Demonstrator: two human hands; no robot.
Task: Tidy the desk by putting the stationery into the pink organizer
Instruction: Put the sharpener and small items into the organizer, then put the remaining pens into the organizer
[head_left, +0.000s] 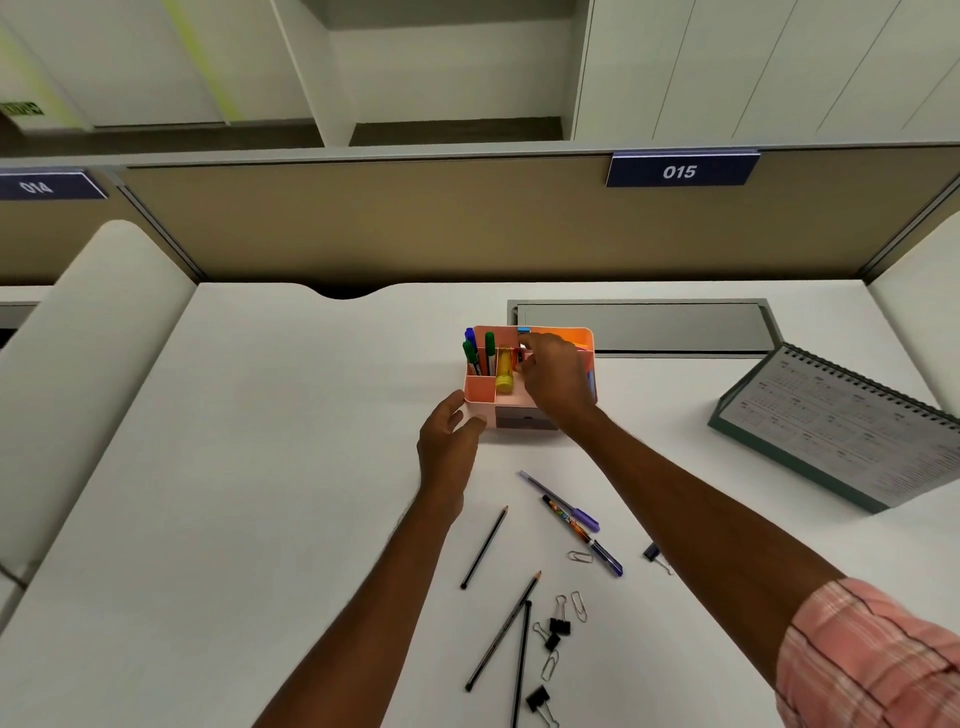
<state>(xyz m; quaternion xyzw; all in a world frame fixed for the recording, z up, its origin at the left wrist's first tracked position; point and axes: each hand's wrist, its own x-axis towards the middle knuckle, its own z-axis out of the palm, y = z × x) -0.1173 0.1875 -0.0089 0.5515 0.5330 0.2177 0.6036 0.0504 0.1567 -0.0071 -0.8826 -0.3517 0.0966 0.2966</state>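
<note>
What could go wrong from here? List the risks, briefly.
1. The right hand works beside the upright green markers in the pink organizer; its fingers may knock them over.
2. The left hand holds only the organizer's front corner, so a push could twist it.
3. The right forearm passes close by a binder clip and pens on the desk; pulling back may sweep them away.

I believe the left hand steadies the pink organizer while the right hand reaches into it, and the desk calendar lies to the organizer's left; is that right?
Not quite: the head view shows the desk calendar to the right of the pink organizer, not its left. The left hand does steady it while the right hand reaches in.
</note>
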